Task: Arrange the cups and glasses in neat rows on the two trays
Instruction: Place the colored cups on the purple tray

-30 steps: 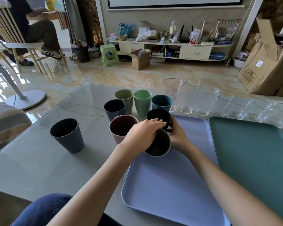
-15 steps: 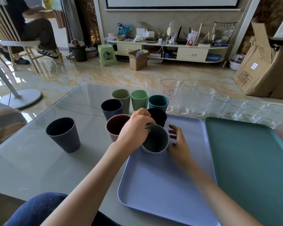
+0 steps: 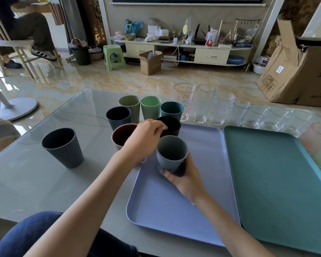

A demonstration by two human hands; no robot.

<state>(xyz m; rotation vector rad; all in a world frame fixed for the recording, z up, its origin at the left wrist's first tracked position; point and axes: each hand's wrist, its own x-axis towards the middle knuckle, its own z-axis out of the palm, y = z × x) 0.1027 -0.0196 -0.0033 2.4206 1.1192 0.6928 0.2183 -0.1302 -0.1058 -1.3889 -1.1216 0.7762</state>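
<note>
There is one view only, from a camera worn on the person's head. It looks forward and down, close over the glass table (image 3: 35, 182), with the room's far wall behind.

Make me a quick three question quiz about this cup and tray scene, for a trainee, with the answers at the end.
1. Multiple choice: which hand grips the ribbed grey cup?
A. the left hand
B. the right hand
C. neither hand

2. True or false: the teal tray already holds a row of glasses.

3. Fill in the missing word: the black cup stands at the far-left corner of the ______ tray.

Key
1. B: the right hand wraps the cup's base, and the left hand is beside it.
2. False: nothing stands on it, and the clear glasses are on the table behind.
3. Lavender.
</note>
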